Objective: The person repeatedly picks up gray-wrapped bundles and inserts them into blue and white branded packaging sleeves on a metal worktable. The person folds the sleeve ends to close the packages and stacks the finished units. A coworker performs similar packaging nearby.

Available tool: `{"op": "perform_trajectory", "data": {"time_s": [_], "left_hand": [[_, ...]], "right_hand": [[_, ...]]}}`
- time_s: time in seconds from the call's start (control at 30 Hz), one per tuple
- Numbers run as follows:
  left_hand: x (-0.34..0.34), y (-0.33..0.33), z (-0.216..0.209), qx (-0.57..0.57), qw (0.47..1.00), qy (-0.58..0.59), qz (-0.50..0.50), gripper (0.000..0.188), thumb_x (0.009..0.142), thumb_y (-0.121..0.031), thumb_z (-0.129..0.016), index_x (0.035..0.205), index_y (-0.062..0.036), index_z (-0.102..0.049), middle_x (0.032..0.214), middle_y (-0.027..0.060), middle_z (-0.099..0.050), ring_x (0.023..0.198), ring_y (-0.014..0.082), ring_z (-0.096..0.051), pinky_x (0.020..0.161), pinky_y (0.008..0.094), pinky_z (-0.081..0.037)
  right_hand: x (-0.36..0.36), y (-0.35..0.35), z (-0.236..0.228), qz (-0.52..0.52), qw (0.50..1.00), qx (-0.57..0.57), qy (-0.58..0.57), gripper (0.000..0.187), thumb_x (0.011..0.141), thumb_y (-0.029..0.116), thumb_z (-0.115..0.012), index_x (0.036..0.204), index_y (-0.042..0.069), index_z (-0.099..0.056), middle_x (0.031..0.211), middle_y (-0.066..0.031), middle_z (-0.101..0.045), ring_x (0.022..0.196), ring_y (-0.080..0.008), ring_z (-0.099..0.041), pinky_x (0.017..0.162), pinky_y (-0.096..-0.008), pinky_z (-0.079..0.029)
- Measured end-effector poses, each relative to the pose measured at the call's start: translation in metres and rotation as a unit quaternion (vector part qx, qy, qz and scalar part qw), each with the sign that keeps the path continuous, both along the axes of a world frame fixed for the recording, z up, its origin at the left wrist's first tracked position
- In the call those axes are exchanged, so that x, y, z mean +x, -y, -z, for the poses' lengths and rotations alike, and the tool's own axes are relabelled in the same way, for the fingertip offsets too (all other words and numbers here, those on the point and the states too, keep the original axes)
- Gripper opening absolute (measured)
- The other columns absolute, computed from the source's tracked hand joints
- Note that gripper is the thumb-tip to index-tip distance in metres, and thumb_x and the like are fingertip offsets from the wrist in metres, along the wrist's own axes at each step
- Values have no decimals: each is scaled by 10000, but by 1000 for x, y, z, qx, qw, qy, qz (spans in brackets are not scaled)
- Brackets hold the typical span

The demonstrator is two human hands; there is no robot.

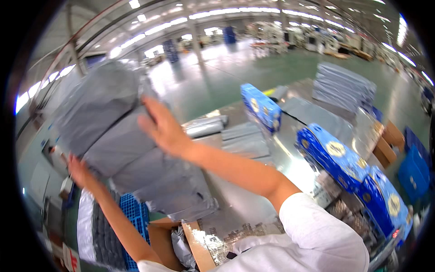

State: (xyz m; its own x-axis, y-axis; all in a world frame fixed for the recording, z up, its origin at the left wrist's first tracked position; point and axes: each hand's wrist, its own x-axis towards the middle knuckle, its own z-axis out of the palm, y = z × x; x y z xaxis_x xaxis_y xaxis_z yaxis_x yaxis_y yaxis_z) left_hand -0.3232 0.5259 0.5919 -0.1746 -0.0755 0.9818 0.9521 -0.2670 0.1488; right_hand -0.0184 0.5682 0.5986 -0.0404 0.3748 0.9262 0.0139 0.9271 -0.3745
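Observation:
A tall stack of grey plastic-wrapped packages (122,140) rises at the left, leaning up and away. My right hand (165,129) is against its right side, the fingers spread and slightly blurred. On the opposite side, my left hand (81,173) has its fingers stretched out at the lower left edge of an upper package. I cannot tell how firmly either palm presses. Below the stack stands an open cardboard box (199,247) with a crumpled grey plastic bag (182,249) inside.
Blue printed packs (335,152) line the right of the metal table (235,195); another blue pack (261,106) stands farther back. Flat grey bags (244,138) lie mid-table. A grey stack (342,88) stands far right. Blue plastic crates (135,213) are at lower left, a blue bin (413,172) at right.

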Motion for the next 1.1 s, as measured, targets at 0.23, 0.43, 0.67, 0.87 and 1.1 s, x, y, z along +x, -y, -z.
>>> {"op": "perform_trajectory", "data": {"time_s": [0.23,0.43,0.67,0.87,1.1], "left_hand": [[180,75,225,-109,992,37,47,348,900,-201,-453,1144,44,-411,1180,187,-430,1046,283,-433,892,381,-334],[299,86,403,-546,744,163,350,458,700,66,-496,1147,-8,-433,1238,129,-410,1071,245,-430,879,328,-338],[373,70,440,-656,669,133,323,389,715,25,-521,1097,-45,-488,1232,122,-424,1105,260,-431,877,338,-366],[418,50,436,-691,651,64,306,314,729,-42,-543,1043,-51,-535,1176,153,-478,1107,314,-434,929,356,-353],[472,-24,446,-698,644,7,313,313,716,-39,-542,1028,-61,-535,1145,144,-502,1084,331,-448,923,395,-356]], "right_hand": [[208,22,281,177,938,-202,219,693,754,366,-620,1303,63,-326,1287,-201,-349,1213,-360,-305,1014,-435,-241],[591,22,427,582,645,-421,262,852,623,471,-683,1260,9,-358,1234,-248,-395,1147,-419,-351,934,-499,-291],[784,1,409,536,492,-629,272,947,516,593,-714,1200,6,-422,1207,-217,-444,1109,-375,-432,890,-461,-362],[719,-9,409,583,532,-522,324,958,455,526,-769,1195,23,-427,1122,-176,-475,1051,-342,-435,892,-426,-330],[549,32,387,637,576,-374,349,718,576,183,-742,1205,38,-428,1131,-148,-468,974,-305,-444,869,-424,-326]]}}
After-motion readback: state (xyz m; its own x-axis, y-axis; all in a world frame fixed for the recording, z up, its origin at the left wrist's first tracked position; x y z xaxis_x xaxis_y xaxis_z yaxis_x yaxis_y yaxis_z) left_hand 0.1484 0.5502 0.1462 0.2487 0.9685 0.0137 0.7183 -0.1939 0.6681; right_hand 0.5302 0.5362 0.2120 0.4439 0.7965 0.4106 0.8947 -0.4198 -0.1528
